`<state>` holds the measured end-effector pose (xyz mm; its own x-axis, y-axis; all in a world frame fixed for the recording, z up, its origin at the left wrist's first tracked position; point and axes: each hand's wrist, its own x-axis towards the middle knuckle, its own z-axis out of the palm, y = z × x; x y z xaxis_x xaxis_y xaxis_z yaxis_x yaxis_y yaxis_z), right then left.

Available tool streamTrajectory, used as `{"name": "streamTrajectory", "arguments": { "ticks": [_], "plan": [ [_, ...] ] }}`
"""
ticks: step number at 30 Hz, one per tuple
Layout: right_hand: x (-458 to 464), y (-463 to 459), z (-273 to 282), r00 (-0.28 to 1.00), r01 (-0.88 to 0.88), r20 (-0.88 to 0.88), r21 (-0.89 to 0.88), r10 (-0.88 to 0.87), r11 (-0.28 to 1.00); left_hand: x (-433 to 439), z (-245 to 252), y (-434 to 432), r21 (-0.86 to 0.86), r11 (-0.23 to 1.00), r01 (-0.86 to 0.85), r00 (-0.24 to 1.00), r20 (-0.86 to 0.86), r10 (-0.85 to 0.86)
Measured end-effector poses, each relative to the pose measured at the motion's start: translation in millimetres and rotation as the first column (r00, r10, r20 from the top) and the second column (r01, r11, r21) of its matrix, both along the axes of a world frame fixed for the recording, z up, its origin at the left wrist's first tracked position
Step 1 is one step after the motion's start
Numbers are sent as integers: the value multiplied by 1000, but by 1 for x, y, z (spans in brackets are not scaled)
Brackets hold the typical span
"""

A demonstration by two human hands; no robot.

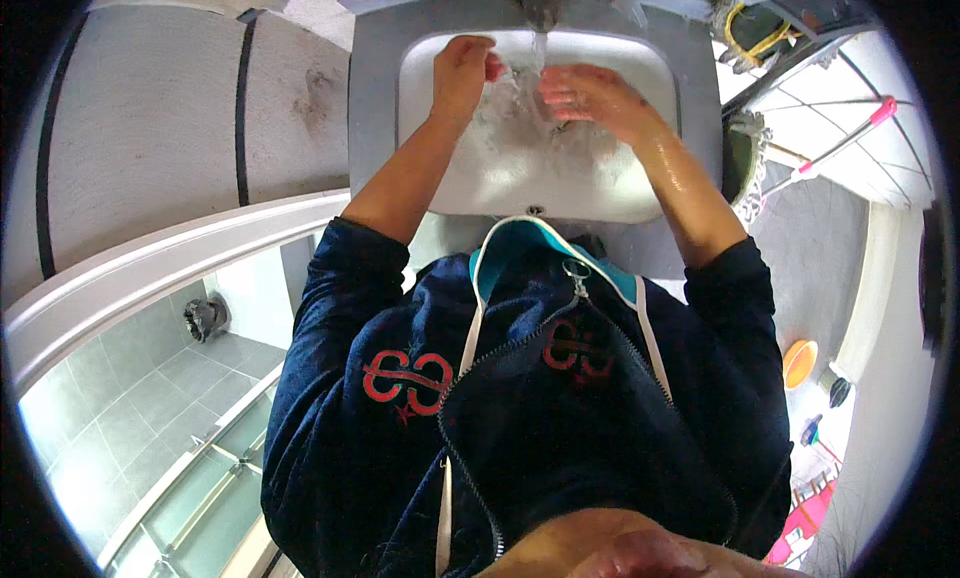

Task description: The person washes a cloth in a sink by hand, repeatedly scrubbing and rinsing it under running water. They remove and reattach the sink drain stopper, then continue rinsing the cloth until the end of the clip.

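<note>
A white washbasin (495,180) set in a grey counter lies before me, with murky water in its bowl. From the dark faucet (541,7) at the back, a stream of water (538,49) runs down. My left hand (463,64) hovers over the bowl left of the stream, fingers curled inward; whether anything is in them is hidden. Against the right side of the stream is my right hand (589,96), its wet fingers spread a little and holding nothing visible. A ring-like glint shows on one finger. The basin's overflow hole (535,210) faces me at the near wall.
To the left runs a pale panelled wall (150,127) above a white frame (187,229). Right of the counter stand a mop with a pink-ended handle (847,139) and a fringed, dark green container (742,158). An orange basin (800,364) is farther back.
</note>
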<state>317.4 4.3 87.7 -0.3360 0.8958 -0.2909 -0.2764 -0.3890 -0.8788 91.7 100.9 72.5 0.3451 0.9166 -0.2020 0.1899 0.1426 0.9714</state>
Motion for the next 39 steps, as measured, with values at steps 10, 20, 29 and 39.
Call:
{"name": "streamTrajectory", "arguments": {
  "ticks": [10,20,29,39],
  "plan": [
    [-19,-48,-116,921,334,20,-550,-388,765,20,-128,-57,186,707,682,540,-780,-316],
    [-44,-47,-87,901,352,48,-659,-431,664,26,-114,-28,-101,977,186,972,-127,-198],
    [-32,-14,-118,688,542,-446,-208,-572,814,99,-25,-118,576,724,381,924,-259,-280],
    [-51,-30,-70,730,578,-217,-308,-648,755,38,-95,-5,450,864,226,577,-776,254]
  ]
}}
